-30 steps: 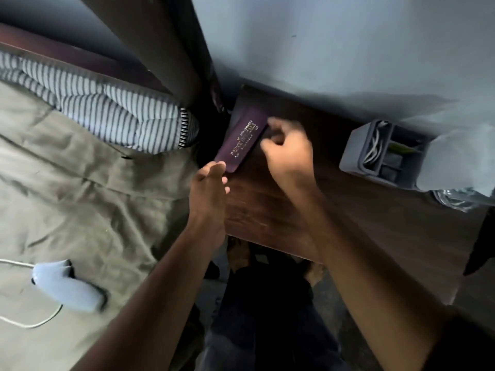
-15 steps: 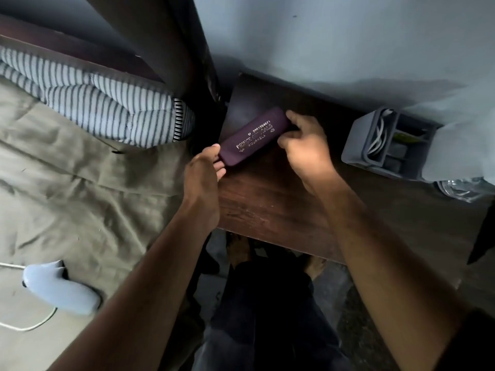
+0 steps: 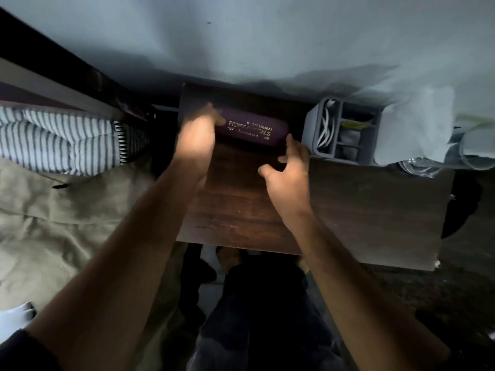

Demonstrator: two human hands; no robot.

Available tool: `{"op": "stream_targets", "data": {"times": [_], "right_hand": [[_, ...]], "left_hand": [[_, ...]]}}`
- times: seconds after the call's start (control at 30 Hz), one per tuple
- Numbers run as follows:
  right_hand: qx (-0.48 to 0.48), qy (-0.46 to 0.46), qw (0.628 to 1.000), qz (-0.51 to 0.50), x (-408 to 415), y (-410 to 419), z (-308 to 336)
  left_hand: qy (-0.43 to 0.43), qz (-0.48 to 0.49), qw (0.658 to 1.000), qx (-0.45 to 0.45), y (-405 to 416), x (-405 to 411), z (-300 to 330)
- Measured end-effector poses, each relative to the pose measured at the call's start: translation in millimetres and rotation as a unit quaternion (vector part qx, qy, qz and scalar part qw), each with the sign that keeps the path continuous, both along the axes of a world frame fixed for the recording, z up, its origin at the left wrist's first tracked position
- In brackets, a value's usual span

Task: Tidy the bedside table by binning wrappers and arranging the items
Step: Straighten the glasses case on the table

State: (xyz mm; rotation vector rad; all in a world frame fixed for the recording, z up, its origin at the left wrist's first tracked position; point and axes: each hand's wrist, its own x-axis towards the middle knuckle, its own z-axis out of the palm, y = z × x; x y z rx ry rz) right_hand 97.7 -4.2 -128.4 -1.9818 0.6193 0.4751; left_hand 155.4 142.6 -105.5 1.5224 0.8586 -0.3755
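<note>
A purple spectacle case with gold lettering is seen lying flat on the dark wooden surface, toward the far edge by the pale wall, its long axis running from 9 o'clock to 3 o'clock. Its left end is held by the left hand, whose fingers are curled round that end; the hand is blurred, so the exact grip cannot be made out. At the case's right end the right hand is placed with its fingers spread apart and relaxed; one fingertip is seen at the case's near right corner, though whether it touches cannot be told.

At 3 o'clock from the case, just beside it, a grey compartmented organiser is set against the wall, with a white cable coiled in its left compartment. Further toward 3 o'clock a pale cloth is draped over the organiser's far side, and something of clear glass is partly hidden beneath it.

At 9 o'clock from the surface, a bed with an olive sheet and a striped pillow is seen.
</note>
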Motion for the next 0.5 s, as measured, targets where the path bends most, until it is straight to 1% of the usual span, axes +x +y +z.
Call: {"op": "stream_targets", "data": {"times": [0.07, 0.2, 0.43, 0.5], "right_hand": [[-0.007, 0.009, 1.0, 0.013, 8.5, -3.0, -1.9], [-0.009, 0.003, 1.0, 0.03, 17.9, -1.2, -6.9], [0.014, 0.02, 0.999, 0.03, 22.0, 0.3, -16.4], [0.01, 0.023, 0.999, 0.035, 22.2, 1.0, -17.2]], "left_hand": [[-0.007, -0.028, 1.0, -0.005, -1.9, 3.1, -0.3], [0.004, 0.022, 1.0, -0.008, -0.2, 5.9, -5.2], [0.002, 0.023, 1.0, -0.003, 0.0, 2.1, -9.2], [0.016, 0.012, 1.0, 0.019, -0.3, 1.1, -4.6]]}}
